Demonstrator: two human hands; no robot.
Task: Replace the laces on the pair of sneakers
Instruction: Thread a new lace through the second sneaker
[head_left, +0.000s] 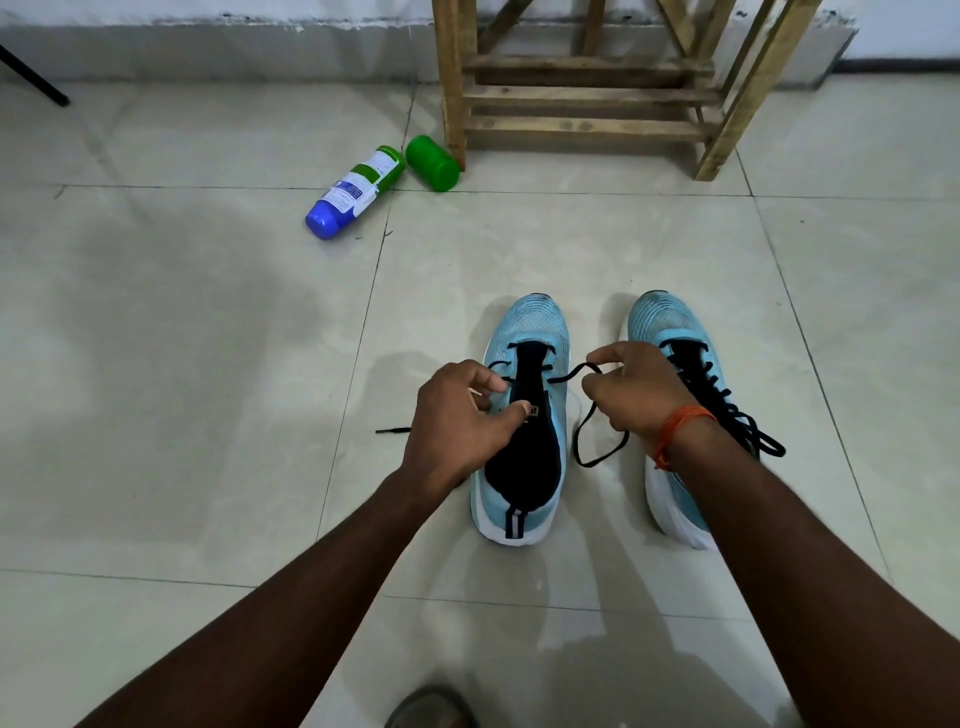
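Sneakers: a pale blue knit pair with white soles stands side by side on the floor, toes pointing away from the person.
Half-laced sneaker (535, 327): dark navy tongue laid open, with lacing through the front eyelets only.
Laced sneaker (670, 332): just to the right, with dark crossings up the whole tongue and loose ends trailing at the heel.
Lace (575, 448): a thin, flat black cord that loops down between the two sneakers; its stiff tip (392, 430) lies on the floor left of the left hand.
Left hand (457, 421): fingers curled at the left eyelets, pinching the lace, thumb on the tongue.
Right hand (634, 395): thumb and forefinger pinch the lace; an orange thread (680, 426) circles the wrist.
Floor (182, 364): glossy pale square tiles with thin dark joints.
Room: a rough wooden stand (587, 93) against a pale wall, with a blue-and-green bottle (358, 192) lying on its side nearby.
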